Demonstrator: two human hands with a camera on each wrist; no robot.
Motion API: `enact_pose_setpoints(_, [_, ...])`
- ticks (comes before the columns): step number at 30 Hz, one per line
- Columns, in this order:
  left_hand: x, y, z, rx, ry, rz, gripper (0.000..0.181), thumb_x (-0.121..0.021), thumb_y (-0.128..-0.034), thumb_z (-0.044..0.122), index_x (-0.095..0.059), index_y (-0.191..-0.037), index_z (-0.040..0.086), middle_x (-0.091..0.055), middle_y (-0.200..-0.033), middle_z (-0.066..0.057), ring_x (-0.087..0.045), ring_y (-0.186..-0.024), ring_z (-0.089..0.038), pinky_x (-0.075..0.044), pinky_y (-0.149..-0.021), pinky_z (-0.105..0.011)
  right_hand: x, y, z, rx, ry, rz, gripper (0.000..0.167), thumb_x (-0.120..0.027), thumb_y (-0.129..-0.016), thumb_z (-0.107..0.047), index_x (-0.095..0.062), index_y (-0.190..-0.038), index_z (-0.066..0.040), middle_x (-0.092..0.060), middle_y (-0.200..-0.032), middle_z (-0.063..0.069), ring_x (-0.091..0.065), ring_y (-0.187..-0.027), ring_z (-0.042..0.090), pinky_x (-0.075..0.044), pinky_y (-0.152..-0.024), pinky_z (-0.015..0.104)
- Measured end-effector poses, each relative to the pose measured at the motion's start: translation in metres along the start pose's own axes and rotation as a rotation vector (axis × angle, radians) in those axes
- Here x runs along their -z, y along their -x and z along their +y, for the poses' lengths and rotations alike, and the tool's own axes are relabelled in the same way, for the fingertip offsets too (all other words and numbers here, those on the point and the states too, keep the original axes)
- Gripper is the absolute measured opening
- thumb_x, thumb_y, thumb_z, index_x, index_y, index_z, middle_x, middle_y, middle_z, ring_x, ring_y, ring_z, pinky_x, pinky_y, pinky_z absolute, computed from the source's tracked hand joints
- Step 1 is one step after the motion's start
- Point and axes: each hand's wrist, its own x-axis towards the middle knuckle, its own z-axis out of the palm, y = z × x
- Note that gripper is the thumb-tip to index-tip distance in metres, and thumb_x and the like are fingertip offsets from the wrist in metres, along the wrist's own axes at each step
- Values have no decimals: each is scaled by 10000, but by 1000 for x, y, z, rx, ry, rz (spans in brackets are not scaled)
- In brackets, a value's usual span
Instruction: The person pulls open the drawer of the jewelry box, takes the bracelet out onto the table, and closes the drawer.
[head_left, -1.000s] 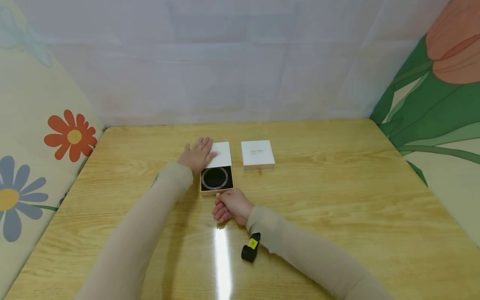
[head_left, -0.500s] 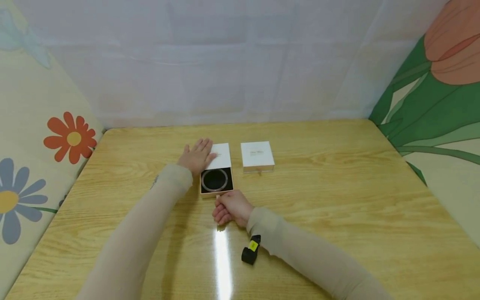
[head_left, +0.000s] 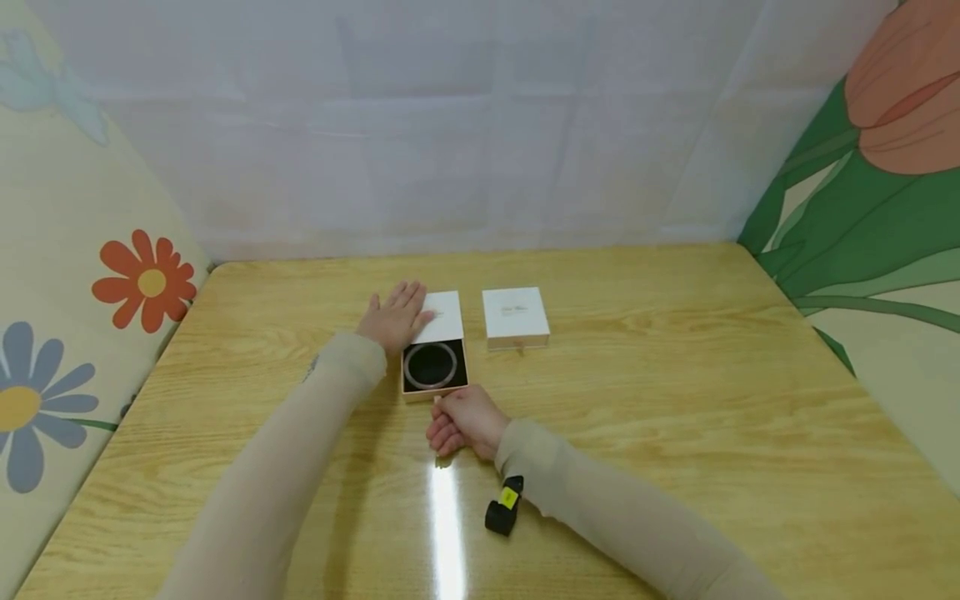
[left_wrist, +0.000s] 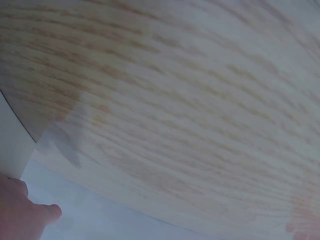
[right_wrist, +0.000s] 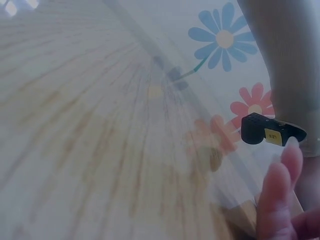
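A white drawer box (head_left: 442, 312) lies on the table with its drawer (head_left: 431, 396) slid out toward me. On the drawer's black lining lies a pale ring, like a bangle (head_left: 454, 367). My left hand (head_left: 393, 321) rests with straight fingers on the left side of the box's cover; in the left wrist view part of it shows beside the white cover (left_wrist: 12, 145). My right hand (head_left: 468, 421) pinches the small pull tab (head_left: 437, 400) at the drawer's front, its other fingers curled. The right wrist view shows some fingers (right_wrist: 280, 200) but not the tab.
A second white box (head_left: 515, 312), closed, stands just right of the first on the wooden table (head_left: 675, 417). A black wrist camera (head_left: 504, 507) hangs under the right sleeve. A white cloth (head_left: 480, 167) hangs behind the table, with flower-printed panels (head_left: 52, 208) at the sides.
The whole scene sits slightly lower in the head view. Both hands and the pulled-out drawer keep their places relative to each other.
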Motion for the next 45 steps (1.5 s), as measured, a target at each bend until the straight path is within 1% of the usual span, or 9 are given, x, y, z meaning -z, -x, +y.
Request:
enact_pose_setpoints(16, [0, 0, 1, 16, -6, -11, 645, -186, -1067, 455, -70, -1568, 67, -45, -1627, -102, 17, -1483, -266, -4, -1141, -591, 0, 0, 4, 34, -6, -8, 262, -395, -1022, -45, -527, -797, -18, -591, -609, 74, -559, -447, 87, -491, -422, 212])
enact_pose_setpoints(22, [-1, -1, 2, 11, 1, 0, 648, -186, -1065, 462, -73, -1568, 68, -54, -1626, -101, 11, -1483, -263, -11, -1141, -592, 2, 2, 4, 24, 25, -5, 261, -409, -1027, -70, -556, -826, 8, -592, -607, 81, -564, -445, 104, -498, -422, 224])
enact_pose_setpoints(26, [-2, 0, 1, 8, -1, 10, 651, -184, -1064, 465, -73, -1568, 66, -55, -1625, -101, 8, -1484, -263, -15, -1142, -592, 3, 6, 1, 64, 88, -2, 257, -441, -1027, -87, -575, -846, 40, -590, -589, 80, -562, -435, 103, -494, -410, 225])
enact_pose_setpoints(30, [-2, 1, 1, 5, -2, 13, 651, -188, -1065, 463, -73, -1567, 65, -54, -1625, -101, 8, -1483, -265, -17, -1143, -589, 3, 11, -5, 173, 248, 29, 295, -488, -1008, -99, -597, -793, 71, -571, -537, 69, -531, -387, 101, -459, -366, 224])
enact_pose_setpoints(32, [-2, 1, 1, 3, -4, 11, 652, -186, -1065, 464, -71, -1566, 63, -51, -1625, -103, 10, -1483, -267, -16, -1143, -589, 3, 13, -11, 274, 374, 69, 276, -517, -990, -83, -616, -784, 71, -577, -542, 91, -522, -388, 113, -452, -369, 232])
enact_pose_setpoints(37, [-1, 2, 1, 11, -2, 0, 651, -180, -1066, 462, -58, -1567, 63, -41, -1626, -108, 21, -1483, -269, -6, -1142, -588, 4, 9, -26, 638, 853, 264, 134, -611, -949, -69, -715, -914, 10, -694, -821, 112, -652, -708, 180, -545, -659, 302])
enact_pose_setpoints(39, [0, 3, 2, 16, 6, -3, 649, -186, -1067, 457, -56, -1567, 65, -41, -1626, -109, 23, -1483, -269, -1, -1142, -588, 4, 6, -32, 730, 1006, 319, 128, -631, -946, -87, -734, -966, -13, -705, -932, 90, -658, -859, 204, -533, -784, 329])
enact_pose_setpoints(42, [1, 3, 2, 13, 13, -3, 648, -194, -1068, 453, -59, -1567, 62, -42, -1626, -113, 23, -1483, -272, 1, -1141, -590, 4, 2, -39, 745, 1101, 290, 162, -636, -951, -101, -733, -1034, 0, -699, -997, 115, -653, -942, 246, -522, -849, 373])
enact_pose_setpoints(45, [0, 3, 2, 9, 5, -4, 656, -185, -1065, 463, -54, -1567, 60, -37, -1626, -114, 27, -1483, -272, 2, -1141, -589, 2, -1, -43, 696, 1145, 224, 211, -636, -953, -102, -711, -1099, 31, -693, -1056, 144, -647, -1001, 264, -511, -891, 386])
